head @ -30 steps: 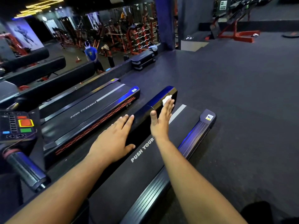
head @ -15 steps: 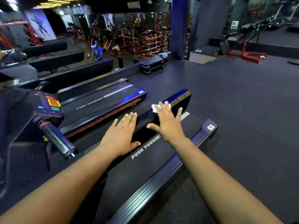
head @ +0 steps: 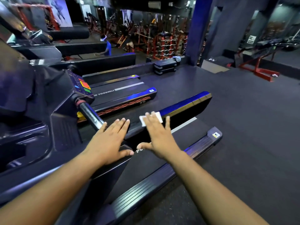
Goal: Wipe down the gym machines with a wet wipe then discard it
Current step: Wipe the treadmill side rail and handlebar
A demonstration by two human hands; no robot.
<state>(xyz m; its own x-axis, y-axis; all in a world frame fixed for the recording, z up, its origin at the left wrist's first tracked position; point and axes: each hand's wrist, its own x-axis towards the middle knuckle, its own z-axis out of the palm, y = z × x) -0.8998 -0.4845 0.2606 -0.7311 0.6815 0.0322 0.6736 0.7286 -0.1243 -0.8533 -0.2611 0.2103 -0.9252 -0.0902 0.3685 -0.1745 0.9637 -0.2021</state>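
Note:
A white wet wipe lies flat on the dark left side rail of the treadmill in front of me. My right hand presses on the wipe with straight, spread fingers; only the wipe's edges show past the fingertips. Beside it, my left hand rests flat on the same rail, fingers straight, holding nothing. The treadmill belt with white lettering runs under my right wrist, and the right side rail lies beyond it.
The treadmill console with coloured buttons and a handlebar stand close at left. A second treadmill lies parallel further left. Stacked step platforms, a blue pillar and a red bench frame stand behind. A person in blue shows in the mirror.
My right hand has slid the wipe back along the rail toward me and now lies flat on it. The view has shifted, bringing the console and handlebar closer at left.

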